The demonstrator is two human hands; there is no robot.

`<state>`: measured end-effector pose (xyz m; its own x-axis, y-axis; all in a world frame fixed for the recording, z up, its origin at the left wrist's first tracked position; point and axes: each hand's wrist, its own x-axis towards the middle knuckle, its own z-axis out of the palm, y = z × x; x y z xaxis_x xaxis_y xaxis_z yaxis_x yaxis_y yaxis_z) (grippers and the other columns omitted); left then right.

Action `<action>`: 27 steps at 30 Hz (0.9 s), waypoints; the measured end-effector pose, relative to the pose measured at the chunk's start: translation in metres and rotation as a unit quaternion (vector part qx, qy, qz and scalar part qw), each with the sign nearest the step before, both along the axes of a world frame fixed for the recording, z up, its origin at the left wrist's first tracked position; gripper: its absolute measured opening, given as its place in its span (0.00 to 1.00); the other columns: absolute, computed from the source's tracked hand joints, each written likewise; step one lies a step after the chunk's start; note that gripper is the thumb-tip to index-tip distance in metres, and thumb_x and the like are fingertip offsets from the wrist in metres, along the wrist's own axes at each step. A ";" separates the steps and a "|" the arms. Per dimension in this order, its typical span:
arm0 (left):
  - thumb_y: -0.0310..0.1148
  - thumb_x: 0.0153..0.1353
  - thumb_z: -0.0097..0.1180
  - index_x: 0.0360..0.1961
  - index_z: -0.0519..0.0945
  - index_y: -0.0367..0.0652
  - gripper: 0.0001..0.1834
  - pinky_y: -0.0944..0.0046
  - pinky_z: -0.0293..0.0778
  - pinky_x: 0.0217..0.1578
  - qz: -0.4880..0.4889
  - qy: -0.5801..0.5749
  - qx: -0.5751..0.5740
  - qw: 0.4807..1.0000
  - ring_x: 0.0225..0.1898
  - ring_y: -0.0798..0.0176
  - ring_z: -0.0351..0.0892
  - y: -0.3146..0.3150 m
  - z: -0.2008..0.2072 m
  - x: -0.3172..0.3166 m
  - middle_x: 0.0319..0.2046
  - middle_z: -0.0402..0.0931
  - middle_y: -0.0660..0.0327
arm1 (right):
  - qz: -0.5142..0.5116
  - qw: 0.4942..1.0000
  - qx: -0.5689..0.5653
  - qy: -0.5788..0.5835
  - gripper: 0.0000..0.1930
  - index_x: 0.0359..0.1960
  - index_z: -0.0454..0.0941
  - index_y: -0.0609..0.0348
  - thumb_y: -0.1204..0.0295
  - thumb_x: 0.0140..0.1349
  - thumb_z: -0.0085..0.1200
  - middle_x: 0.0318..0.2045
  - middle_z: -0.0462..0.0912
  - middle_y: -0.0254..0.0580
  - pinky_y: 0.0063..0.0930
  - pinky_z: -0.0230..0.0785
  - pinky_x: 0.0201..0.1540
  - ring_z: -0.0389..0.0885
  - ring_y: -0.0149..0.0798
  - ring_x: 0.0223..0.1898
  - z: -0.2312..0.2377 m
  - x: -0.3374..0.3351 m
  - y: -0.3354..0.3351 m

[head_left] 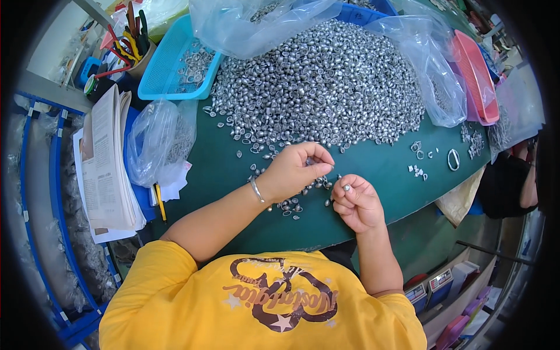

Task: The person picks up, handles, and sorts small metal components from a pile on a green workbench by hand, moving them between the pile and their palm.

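Note:
My right hand [360,207] is raised over the near part of the green table, its fingers curled. Thumb and forefinger pinch a small silver metal piece [347,188]. To its left, my left hand [296,170] has thumb and fingertips drawn together; whatever lies between them is too small to tell. A silver bangle circles that wrist. Beneath and beside the left hand lie several loose metal pieces [288,206], some rounded, some ring-like. Just beyond both hands rises a large heap of small silver cup-shaped metal pieces [321,81].
A turquoise basket [153,81] with metal parts stands at far left, near pliers [135,46]. Clear plastic bags [446,96] flank the heap. Red baskets [481,81] are at right. A metal ring [453,159] and small parts lie on the green table [379,169]. Papers [105,163] lean left.

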<state>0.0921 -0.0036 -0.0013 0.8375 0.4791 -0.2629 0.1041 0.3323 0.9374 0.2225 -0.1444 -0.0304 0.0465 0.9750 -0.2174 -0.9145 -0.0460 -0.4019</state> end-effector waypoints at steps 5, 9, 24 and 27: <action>0.27 0.60 0.49 0.36 0.73 0.39 0.04 0.75 0.67 0.26 -0.001 -0.141 -0.328 0.934 0.26 0.74 0.68 -0.004 -0.008 -0.011 0.29 0.72 0.63 | -0.018 0.999 -0.016 -0.032 0.06 0.36 0.73 0.66 0.80 0.57 0.48 0.30 0.75 0.46 0.12 0.54 0.19 0.59 0.23 0.18 0.004 0.002 -0.001; 0.26 0.59 0.49 0.36 0.73 0.38 0.05 0.73 0.72 0.30 0.023 -0.149 -0.348 0.926 0.28 0.72 0.72 0.002 -0.020 -0.025 0.31 0.74 0.61 | -0.009 0.968 -0.072 -0.242 0.05 0.31 0.74 0.63 0.80 0.52 0.52 0.29 0.77 0.44 0.16 0.61 0.21 0.67 0.27 0.20 0.020 0.002 -0.003; 0.27 0.59 0.49 0.34 0.74 0.37 0.05 0.75 0.68 0.26 0.033 -0.122 -0.381 0.916 0.28 0.71 0.72 0.000 -0.017 -0.027 0.30 0.74 0.61 | 0.005 0.837 -0.042 -0.546 0.03 0.30 0.72 0.58 0.73 0.57 0.51 0.17 0.70 0.36 0.23 0.59 0.18 0.68 0.33 0.16 0.011 -0.009 -0.008; 0.27 0.59 0.50 0.34 0.74 0.37 0.05 0.76 0.64 0.21 0.014 -0.088 -0.326 0.941 0.23 0.73 0.67 -0.004 -0.018 -0.028 0.25 0.71 0.64 | 0.008 0.967 -0.045 -0.250 0.03 0.34 0.67 0.57 0.72 0.64 0.42 0.18 0.64 0.33 0.14 0.48 0.16 0.57 0.23 0.16 0.017 -0.008 -0.002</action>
<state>0.0637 -0.0077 -0.0192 0.8845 0.2866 -0.3681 -0.0507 0.8434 0.5348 0.2145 -0.1460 -0.0134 0.1522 0.9548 -0.2554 -0.6062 -0.1139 -0.7871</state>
